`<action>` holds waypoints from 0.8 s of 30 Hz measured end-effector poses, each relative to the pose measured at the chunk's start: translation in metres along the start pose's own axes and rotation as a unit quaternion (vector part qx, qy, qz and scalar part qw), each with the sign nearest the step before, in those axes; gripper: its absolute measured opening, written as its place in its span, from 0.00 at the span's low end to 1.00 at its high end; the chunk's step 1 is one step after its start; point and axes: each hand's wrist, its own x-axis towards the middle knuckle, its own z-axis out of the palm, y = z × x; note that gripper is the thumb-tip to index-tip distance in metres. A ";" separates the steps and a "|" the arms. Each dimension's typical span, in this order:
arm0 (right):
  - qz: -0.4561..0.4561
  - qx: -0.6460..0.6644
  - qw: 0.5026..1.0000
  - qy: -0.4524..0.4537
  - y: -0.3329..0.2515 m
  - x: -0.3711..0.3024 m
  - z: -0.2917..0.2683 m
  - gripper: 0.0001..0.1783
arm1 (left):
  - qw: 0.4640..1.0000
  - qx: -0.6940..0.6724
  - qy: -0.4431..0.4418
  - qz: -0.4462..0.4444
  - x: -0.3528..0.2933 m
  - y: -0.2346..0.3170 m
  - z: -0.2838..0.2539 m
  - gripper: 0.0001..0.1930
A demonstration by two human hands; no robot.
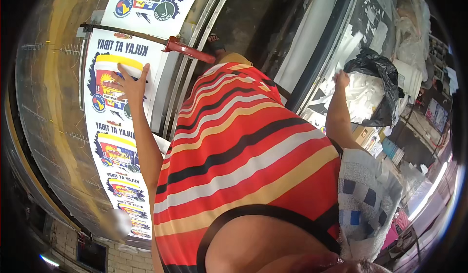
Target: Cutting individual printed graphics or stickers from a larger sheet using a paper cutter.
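My left hand (130, 83) lies with fingers spread on a long printed sheet (105, 108), which repeats a blue, red and yellow design. A bar clamp (187, 50) with a red handle lies across the sheet's far end, beyond my left hand. Another printed sheet (161, 24) with a similar design continues past the clamp. At the right, my right hand (342, 79) has its fingers closed around a thin white paper strip (347, 53), partly blurred. It is beside a bin lined with a black plastic bag (378, 63), where many white paper scraps (363, 95) are heaped.
A long brownish work surface (53, 92) curves along the left, edged by metal rails (192, 39). A dark glossy panel (253, 19) stretches ahead of me. Clear plastic wrapping (409, 24) and a pale bucket (392, 148) are at the right. A checked towel (358, 195) hangs over my right upper arm.
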 end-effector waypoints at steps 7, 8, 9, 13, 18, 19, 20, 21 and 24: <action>-0.079 -0.524 0.845 0.067 -0.055 -0.030 -0.014 0.32 | 1.000 -0.021 0.007 0.003 -0.001 0.006 -0.006 0.65; -0.134 -0.486 0.863 0.036 -0.081 -0.029 0.003 0.30 | 0.999 -0.029 0.022 -0.004 -0.002 0.004 -0.009 0.65; -0.192 -0.429 0.882 0.026 -0.112 -0.032 0.029 0.27 | 0.998 -0.052 0.021 0.006 -0.004 0.003 -0.008 0.65; -0.224 -0.117 0.940 -0.231 -0.234 -0.132 0.209 0.15 | 0.997 -0.050 0.049 0.013 -0.007 0.004 0.000 0.66; -0.339 -0.071 0.658 -0.668 -0.308 -0.399 0.412 0.18 | 0.995 -0.081 0.059 0.000 -0.014 0.016 -0.009 0.63; -0.464 0.008 0.597 -0.654 -0.312 -0.458 0.439 0.20 | 0.995 -0.079 0.059 -0.003 -0.013 0.022 -0.011 0.63; -0.384 -0.119 0.574 -0.714 -0.320 -0.489 0.447 0.22 | 0.996 -0.071 0.053 -0.007 -0.018 0.025 -0.014 0.64; -0.393 -0.138 0.554 -0.721 -0.326 -0.522 0.458 0.25 | 0.995 -0.084 0.059 -0.005 -0.017 0.031 -0.016 0.64; -0.371 -0.260 0.518 -0.725 -0.331 -0.577 0.488 0.25 | 0.993 -0.082 0.087 -0.002 -0.016 0.040 -0.017 0.64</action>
